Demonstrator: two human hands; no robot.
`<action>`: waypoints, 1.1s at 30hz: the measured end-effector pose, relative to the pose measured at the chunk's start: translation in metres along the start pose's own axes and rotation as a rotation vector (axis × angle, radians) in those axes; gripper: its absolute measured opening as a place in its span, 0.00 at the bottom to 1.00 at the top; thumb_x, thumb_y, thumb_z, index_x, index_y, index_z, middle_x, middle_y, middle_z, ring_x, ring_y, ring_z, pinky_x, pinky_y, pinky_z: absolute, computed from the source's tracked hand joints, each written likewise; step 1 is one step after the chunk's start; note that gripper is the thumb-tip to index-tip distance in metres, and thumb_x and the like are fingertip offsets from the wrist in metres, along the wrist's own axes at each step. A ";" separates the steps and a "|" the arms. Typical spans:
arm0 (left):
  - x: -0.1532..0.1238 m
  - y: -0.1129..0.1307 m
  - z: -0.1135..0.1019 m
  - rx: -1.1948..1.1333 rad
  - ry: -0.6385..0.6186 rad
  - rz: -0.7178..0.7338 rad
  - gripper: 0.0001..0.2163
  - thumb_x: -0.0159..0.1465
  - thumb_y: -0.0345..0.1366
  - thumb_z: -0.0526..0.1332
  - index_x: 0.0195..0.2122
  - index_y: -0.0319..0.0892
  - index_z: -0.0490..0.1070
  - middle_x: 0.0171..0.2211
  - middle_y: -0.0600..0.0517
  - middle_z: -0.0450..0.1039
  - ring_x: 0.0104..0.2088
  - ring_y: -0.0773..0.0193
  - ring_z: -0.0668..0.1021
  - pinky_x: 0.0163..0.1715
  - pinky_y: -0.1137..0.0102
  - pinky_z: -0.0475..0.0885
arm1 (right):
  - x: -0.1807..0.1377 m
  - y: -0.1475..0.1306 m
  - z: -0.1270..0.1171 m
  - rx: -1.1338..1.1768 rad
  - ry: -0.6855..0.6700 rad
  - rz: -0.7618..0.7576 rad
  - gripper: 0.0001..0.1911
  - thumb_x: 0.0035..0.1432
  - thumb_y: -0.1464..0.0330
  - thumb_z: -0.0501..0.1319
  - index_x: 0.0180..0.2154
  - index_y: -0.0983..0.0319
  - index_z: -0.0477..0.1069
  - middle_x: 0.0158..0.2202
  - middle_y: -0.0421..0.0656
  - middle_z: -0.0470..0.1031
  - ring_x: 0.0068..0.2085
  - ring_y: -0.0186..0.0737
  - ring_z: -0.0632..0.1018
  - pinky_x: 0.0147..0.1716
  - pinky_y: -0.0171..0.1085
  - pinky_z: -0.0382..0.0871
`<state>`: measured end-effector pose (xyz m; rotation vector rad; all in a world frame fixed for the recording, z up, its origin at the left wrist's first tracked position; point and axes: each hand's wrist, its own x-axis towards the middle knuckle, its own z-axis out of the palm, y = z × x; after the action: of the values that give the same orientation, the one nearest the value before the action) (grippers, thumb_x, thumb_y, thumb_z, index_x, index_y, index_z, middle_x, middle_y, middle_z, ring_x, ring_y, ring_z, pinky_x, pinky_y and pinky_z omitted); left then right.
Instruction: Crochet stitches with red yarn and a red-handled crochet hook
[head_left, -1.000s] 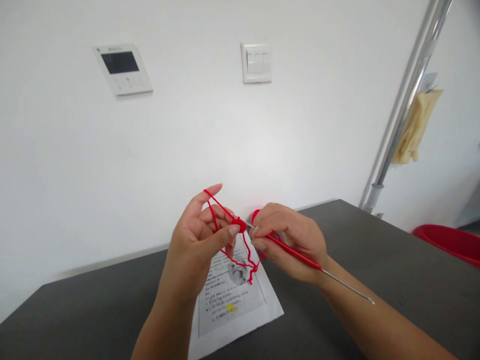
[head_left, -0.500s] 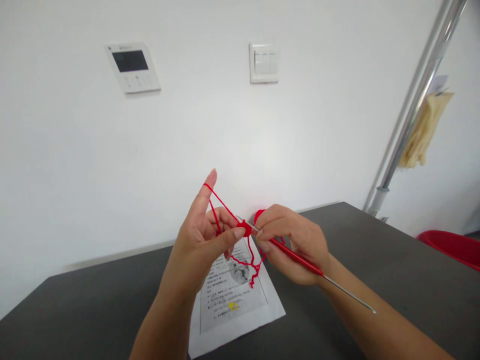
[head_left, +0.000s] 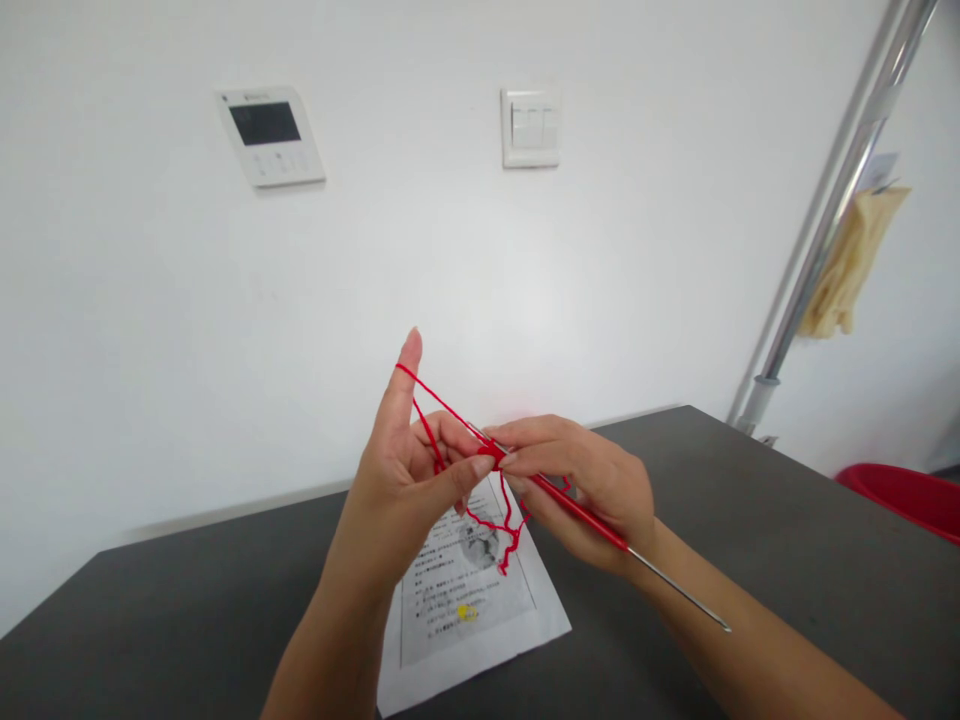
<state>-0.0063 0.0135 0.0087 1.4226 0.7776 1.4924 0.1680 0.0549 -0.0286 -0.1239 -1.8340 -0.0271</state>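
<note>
Between the thumb and fingers of my left hand is pinched a small piece of red crochet work. Red yarn runs from it up over my raised left index finger, and a loose tail dangles below. My right hand is closed around the red handle of a crochet hook. The hook's metal tip lies at the crochet work, beside the taut strand; its other metal end points down to the right. My right fingertips touch or nearly touch the piece.
Beneath my hands a printed sheet with a yellow mark lies on the dark table. A white wall with a panel and a light switch rises behind. At right are a metal pole, pale gloves and something red.
My right hand and the hook have shifted forward and left, with the fingers now over the crochet work. My left index finger is straighter. The red yarn ball behind my right hand is now hidden.
</note>
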 end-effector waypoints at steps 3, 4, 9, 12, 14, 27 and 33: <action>0.000 -0.001 0.002 0.019 0.023 0.016 0.53 0.56 0.26 0.73 0.74 0.60 0.41 0.24 0.61 0.75 0.21 0.71 0.73 0.23 0.79 0.70 | 0.000 -0.002 0.001 0.034 0.034 0.046 0.13 0.63 0.79 0.63 0.46 0.59 0.74 0.44 0.49 0.84 0.47 0.40 0.85 0.45 0.37 0.83; 0.000 0.000 0.002 0.021 0.029 0.018 0.53 0.56 0.26 0.73 0.74 0.59 0.41 0.24 0.60 0.75 0.22 0.71 0.74 0.24 0.78 0.71 | 0.000 -0.002 0.002 0.053 0.045 0.068 0.12 0.63 0.79 0.63 0.45 0.59 0.75 0.45 0.49 0.84 0.47 0.40 0.85 0.45 0.37 0.83; -0.001 0.000 0.006 0.000 0.075 0.015 0.50 0.56 0.25 0.72 0.74 0.53 0.45 0.26 0.59 0.76 0.26 0.70 0.76 0.28 0.77 0.72 | 0.000 -0.005 0.003 0.080 0.106 0.153 0.12 0.62 0.79 0.64 0.44 0.57 0.76 0.45 0.47 0.84 0.45 0.41 0.85 0.44 0.40 0.83; -0.001 -0.001 0.010 -0.034 0.119 0.014 0.49 0.55 0.26 0.72 0.74 0.49 0.47 0.26 0.59 0.76 0.25 0.70 0.74 0.27 0.76 0.71 | -0.001 -0.006 0.003 0.046 0.119 0.135 0.13 0.61 0.79 0.65 0.45 0.58 0.76 0.45 0.48 0.84 0.46 0.41 0.85 0.45 0.39 0.83; -0.001 -0.002 0.012 -0.055 0.138 -0.004 0.50 0.54 0.26 0.72 0.74 0.47 0.46 0.25 0.59 0.75 0.23 0.70 0.73 0.25 0.76 0.69 | -0.002 -0.006 0.003 0.027 0.129 0.119 0.13 0.61 0.78 0.65 0.46 0.58 0.76 0.46 0.47 0.84 0.46 0.41 0.85 0.45 0.39 0.83; -0.003 0.003 0.009 -0.069 0.095 -0.020 0.52 0.54 0.25 0.72 0.74 0.50 0.43 0.25 0.60 0.75 0.22 0.71 0.72 0.24 0.77 0.68 | -0.008 0.005 0.005 0.318 0.198 0.240 0.10 0.62 0.73 0.68 0.44 0.55 0.80 0.43 0.44 0.85 0.43 0.42 0.85 0.42 0.41 0.82; -0.003 0.005 0.006 -0.042 0.086 -0.025 0.51 0.54 0.25 0.73 0.74 0.51 0.45 0.25 0.60 0.75 0.23 0.71 0.72 0.25 0.77 0.69 | -0.003 0.010 0.003 0.565 0.181 0.282 0.05 0.64 0.70 0.68 0.42 0.56 0.82 0.41 0.45 0.86 0.42 0.41 0.86 0.42 0.40 0.83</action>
<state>-0.0013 0.0078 0.0129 1.3204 0.8090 1.5508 0.1665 0.0650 -0.0329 0.0196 -1.5672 0.6525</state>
